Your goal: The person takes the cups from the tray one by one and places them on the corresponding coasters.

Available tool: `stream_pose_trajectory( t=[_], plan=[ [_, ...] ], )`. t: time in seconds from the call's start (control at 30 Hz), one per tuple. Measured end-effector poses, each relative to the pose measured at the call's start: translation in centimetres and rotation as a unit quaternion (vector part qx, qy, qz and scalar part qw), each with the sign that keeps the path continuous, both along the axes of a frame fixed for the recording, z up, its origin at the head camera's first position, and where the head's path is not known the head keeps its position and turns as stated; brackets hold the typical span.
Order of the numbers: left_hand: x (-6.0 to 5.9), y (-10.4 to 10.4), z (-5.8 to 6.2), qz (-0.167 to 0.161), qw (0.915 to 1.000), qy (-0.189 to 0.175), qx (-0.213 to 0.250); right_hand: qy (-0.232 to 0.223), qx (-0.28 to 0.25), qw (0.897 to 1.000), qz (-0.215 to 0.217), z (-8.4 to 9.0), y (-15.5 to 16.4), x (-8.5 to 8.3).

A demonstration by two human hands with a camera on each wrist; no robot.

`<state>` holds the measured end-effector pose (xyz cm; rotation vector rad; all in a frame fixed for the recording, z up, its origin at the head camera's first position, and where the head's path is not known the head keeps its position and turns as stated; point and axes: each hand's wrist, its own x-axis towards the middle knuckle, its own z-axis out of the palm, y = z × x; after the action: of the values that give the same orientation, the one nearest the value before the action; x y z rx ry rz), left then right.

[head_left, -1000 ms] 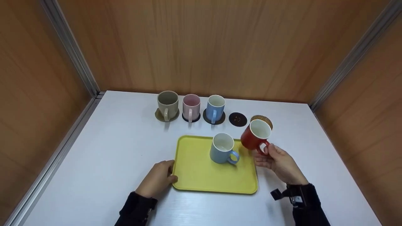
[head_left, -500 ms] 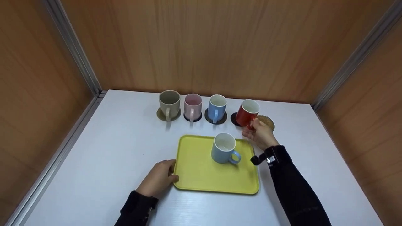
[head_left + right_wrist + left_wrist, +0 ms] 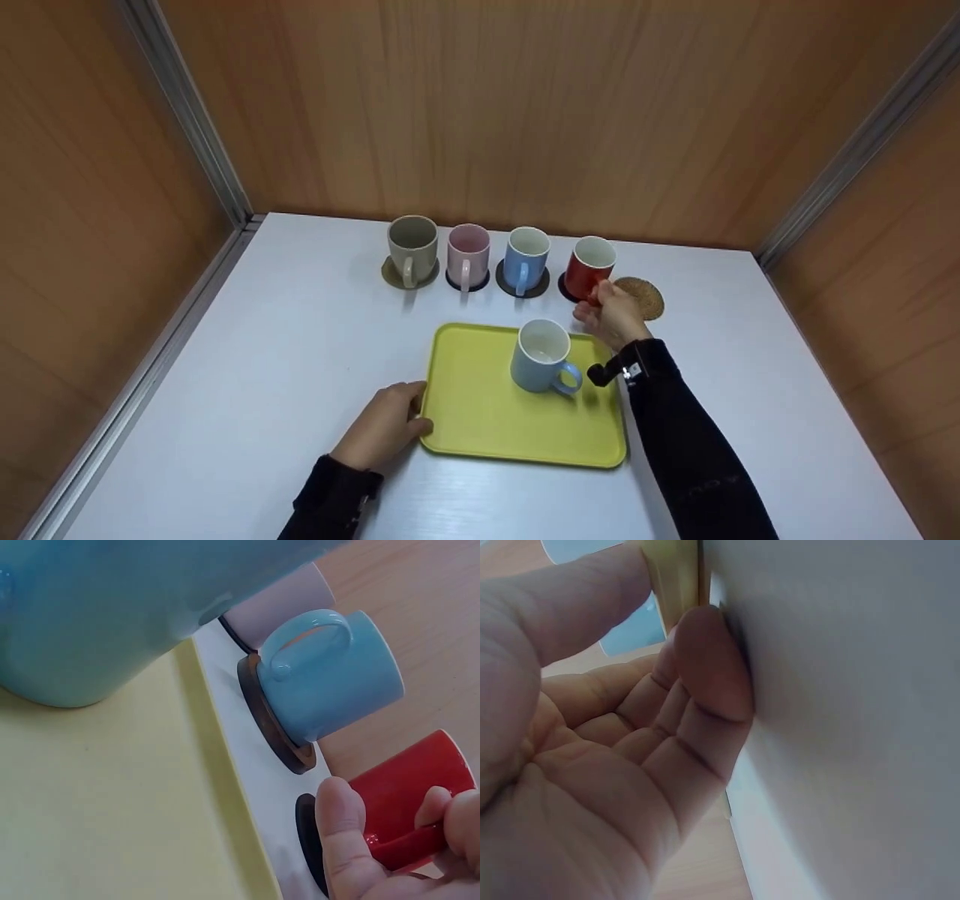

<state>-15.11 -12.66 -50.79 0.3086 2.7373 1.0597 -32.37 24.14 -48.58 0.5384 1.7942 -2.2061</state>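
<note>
My right hand [image 3: 619,316] pinches the handle of a red mug [image 3: 586,270]. Upright, the mug overlaps a black coaster [image 3: 565,291] in the head view. From the right wrist, the red mug [image 3: 412,776] shows with thumb and fingers round its handle, partly hiding the coaster [image 3: 306,836]. At the left edge of a yellow tray [image 3: 480,416], my left hand [image 3: 384,425] grips the rim. The left wrist view has that thumb against the tray's side [image 3: 673,577] and the fingers curled close to the tabletop. A pale blue mug [image 3: 534,367] stands on the tray.
Left of the red mug, a blue mug [image 3: 523,262], a pink mug [image 3: 468,255] and a grey-beige mug [image 3: 414,246] stand on coasters in a row. A woven coaster [image 3: 643,300] lies bare at the row's right end. Wooden panels [image 3: 510,112] enclose the white table [image 3: 315,352].
My right hand has carried the red mug from above the tray's right corner back and left to the black coaster, where its tilt has straightened. My left hand has stayed on the tray.
</note>
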Motion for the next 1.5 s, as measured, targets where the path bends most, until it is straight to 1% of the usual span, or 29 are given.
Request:
stream_pose_trajectory(
  t=[0.2, 0.37, 0.47, 0.63, 0.77, 0.87, 0.93, 0.97, 1.03, 1.07, 1.13, 1.2, 1.3, 1.4, 1.5],
  plan=[
    [0.0, 0.3, -0.2, 0.000, 1.0000, -0.004, 0.003, -0.015, 0.002, 1.000, -0.017, -0.1, 0.1, -0.4],
    [0.0, 0.6, -0.3, -0.002, 1.0000, -0.002, 0.003, -0.022, -0.019, 0.999, -0.019, -0.7, 0.7, -0.4],
    [0.0, 0.6, -0.3, 0.001, 1.0000, -0.002, 0.002, -0.024, -0.004, 1.000, -0.007, -0.9, 1.0, -0.4],
    [0.0, 0.6, -0.3, 0.003, 1.0000, -0.007, 0.003, -0.023, 0.047, 0.998, 0.020, -1.0, 1.2, -0.2],
    [-0.1, 0.6, -0.4, 0.007, 0.9998, -0.018, 0.008, -0.008, 0.052, 0.998, 0.033, -0.9, 1.5, 0.9],
    [-0.1, 0.6, -0.4, 0.010, 0.9996, -0.025, 0.011, 0.015, 0.053, 0.998, 0.043, -0.6, 2.0, 2.5],
    [-0.1, 0.6, -0.4, 0.011, 0.9995, -0.026, 0.011, 0.030, 0.075, 0.995, 0.052, -0.3, 2.2, 3.9],
    [-0.1, 0.5, -0.3, 0.012, 0.9996, -0.026, 0.010, 0.039, 0.094, 0.993, 0.055, -0.1, 2.2, 4.7],
    [0.0, 0.4, -0.3, 0.013, 0.9996, -0.023, 0.010, 0.058, 0.142, 0.986, 0.071, 0.1, 2.2, 6.4],
    [0.0, 0.4, -0.3, 0.013, 0.9996, -0.021, 0.010, 0.066, 0.168, 0.980, 0.082, 0.2, 2.2, 7.3],
    [-0.1, 0.3, -0.2, 0.013, 0.9997, -0.017, 0.009, 0.079, 0.222, 0.966, 0.106, 0.2, 2.1, 9.2],
    [-0.1, 0.2, -0.2, 0.011, 0.9998, -0.013, 0.010, 0.090, 0.257, 0.953, 0.133, -0.1, 2.0, 10.9],
    [-0.1, 0.1, -0.1, 0.011, 0.9999, -0.009, 0.008, 0.103, 0.285, 0.937, 0.176, -0.5, 1.7, 12.7],
    [-0.1, 0.0, -0.1, 0.015, 0.9998, -0.013, 0.008, 0.110, 0.285, 0.930, 0.202, -0.9, 1.3, 13.8],
    [-0.1, 0.0, -0.1, 0.015, 0.9997, -0.017, 0.011, 0.115, 0.289, 0.926, 0.212, -1.2, 0.9, 14.3]
  ],
)
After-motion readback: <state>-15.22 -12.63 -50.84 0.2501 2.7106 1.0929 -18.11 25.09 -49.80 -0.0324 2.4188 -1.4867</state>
